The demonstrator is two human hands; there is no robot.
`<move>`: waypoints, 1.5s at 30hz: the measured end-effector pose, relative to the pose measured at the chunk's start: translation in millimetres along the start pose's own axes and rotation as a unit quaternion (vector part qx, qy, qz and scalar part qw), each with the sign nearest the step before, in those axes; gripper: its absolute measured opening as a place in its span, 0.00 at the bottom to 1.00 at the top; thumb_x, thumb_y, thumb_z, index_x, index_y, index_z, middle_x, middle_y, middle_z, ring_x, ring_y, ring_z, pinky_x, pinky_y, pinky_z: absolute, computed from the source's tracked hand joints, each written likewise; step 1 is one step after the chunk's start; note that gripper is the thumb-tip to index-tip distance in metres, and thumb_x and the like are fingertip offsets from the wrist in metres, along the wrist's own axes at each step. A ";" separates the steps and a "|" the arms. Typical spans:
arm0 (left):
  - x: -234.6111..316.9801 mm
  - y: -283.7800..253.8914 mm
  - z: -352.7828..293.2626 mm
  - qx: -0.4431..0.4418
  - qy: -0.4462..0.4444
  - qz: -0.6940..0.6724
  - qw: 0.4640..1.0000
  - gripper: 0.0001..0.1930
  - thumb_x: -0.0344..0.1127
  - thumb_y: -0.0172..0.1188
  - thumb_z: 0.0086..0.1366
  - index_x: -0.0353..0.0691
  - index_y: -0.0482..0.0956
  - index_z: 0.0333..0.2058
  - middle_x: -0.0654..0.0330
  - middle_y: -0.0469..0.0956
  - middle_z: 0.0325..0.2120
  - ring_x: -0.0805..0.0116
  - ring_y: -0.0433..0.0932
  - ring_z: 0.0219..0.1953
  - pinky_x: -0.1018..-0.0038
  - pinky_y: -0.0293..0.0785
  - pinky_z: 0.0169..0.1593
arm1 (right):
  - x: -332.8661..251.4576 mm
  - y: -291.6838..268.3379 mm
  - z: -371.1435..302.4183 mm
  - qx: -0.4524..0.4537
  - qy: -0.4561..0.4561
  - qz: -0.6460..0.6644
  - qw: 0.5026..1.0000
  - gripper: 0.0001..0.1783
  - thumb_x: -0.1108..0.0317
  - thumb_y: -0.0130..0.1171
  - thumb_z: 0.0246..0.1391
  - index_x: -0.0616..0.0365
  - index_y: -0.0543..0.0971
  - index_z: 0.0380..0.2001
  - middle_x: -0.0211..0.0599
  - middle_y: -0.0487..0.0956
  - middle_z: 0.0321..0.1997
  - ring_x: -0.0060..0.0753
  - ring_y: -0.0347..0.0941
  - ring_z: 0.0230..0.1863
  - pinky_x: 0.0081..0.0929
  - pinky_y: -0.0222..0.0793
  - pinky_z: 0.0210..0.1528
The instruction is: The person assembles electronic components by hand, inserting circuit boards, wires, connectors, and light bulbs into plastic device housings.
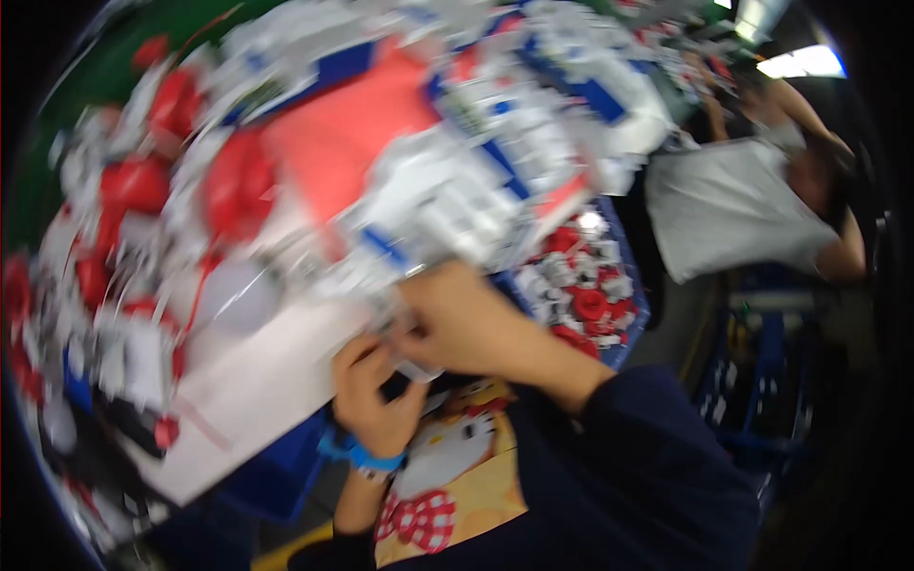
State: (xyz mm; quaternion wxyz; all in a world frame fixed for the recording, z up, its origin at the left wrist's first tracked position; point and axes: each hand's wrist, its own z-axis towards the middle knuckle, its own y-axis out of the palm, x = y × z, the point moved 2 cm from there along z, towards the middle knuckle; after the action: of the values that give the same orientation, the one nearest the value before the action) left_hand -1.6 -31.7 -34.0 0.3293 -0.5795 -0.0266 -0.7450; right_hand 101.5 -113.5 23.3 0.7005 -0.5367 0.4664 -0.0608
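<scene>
My left hand (374, 395), with a blue band at the wrist, is closed near the table's front edge, its fingertips against my right hand. Coming in from the right, my right hand (462, 319) has its fingers pinched together. Between the hands shows a small clear plastic piece (416, 371), its shape smeared by motion. It appears gripped in my right fingers; what my left fingers hold is hidden. Just beyond my hands lies a pile of white packaged parts (433, 205) with blue strips.
A blue bin (633, 328) of small red and white parts stands right of my hands. Red rounded parts (238, 186) and a translucent round piece (238, 295) lie left on the pale table (252, 390). At the right, another person (833, 205) sits beside a grey-white bag (728, 205).
</scene>
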 end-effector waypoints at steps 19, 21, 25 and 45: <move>-2.0 4.1 -8.3 0.024 -0.021 -0.034 0.999 0.23 0.25 0.68 0.32 0.33 0.69 0.32 0.55 0.67 0.34 0.58 0.67 0.38 0.69 0.64 0.41 | -1.7 10.6 12.9 -0.090 -0.067 -0.061 0.992 0.08 0.72 0.53 0.21 0.68 0.72 0.08 0.53 0.70 0.13 0.51 0.69 0.17 0.36 0.66 0.18; -2.1 3.6 -7.9 0.026 -0.018 -0.041 0.999 0.24 0.25 0.68 0.32 0.33 0.69 0.32 0.55 0.67 0.34 0.59 0.67 0.38 0.69 0.64 0.41 | -2.6 10.4 14.0 -0.097 -0.076 -0.045 0.991 0.08 0.72 0.53 0.21 0.68 0.72 0.09 0.53 0.70 0.13 0.51 0.69 0.17 0.36 0.66 0.18; -1.0 1.7 -8.1 0.020 -0.028 -0.026 0.999 0.24 0.25 0.68 0.31 0.33 0.69 0.32 0.55 0.67 0.34 0.59 0.68 0.38 0.70 0.64 0.41 | -3.2 13.2 14.5 -0.107 -0.076 -0.061 0.990 0.08 0.72 0.53 0.21 0.68 0.72 0.09 0.53 0.70 0.13 0.50 0.69 0.17 0.36 0.66 0.18; -4.3 1.7 -8.1 0.026 -0.025 -0.015 0.999 0.23 0.25 0.69 0.31 0.33 0.70 0.30 0.55 0.68 0.34 0.59 0.68 0.37 0.71 0.65 0.40 | 5.2 23.7 19.0 -0.146 -0.120 -0.029 0.982 0.08 0.71 0.52 0.22 0.67 0.72 0.08 0.51 0.69 0.11 0.50 0.69 0.16 0.36 0.65 0.16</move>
State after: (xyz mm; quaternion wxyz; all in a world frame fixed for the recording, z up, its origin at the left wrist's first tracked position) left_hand -7.1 -34.5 -41.0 0.3323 -0.5889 -0.0628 -0.7341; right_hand 108.2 -93.4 0.9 0.6633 -0.6499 0.3674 0.0523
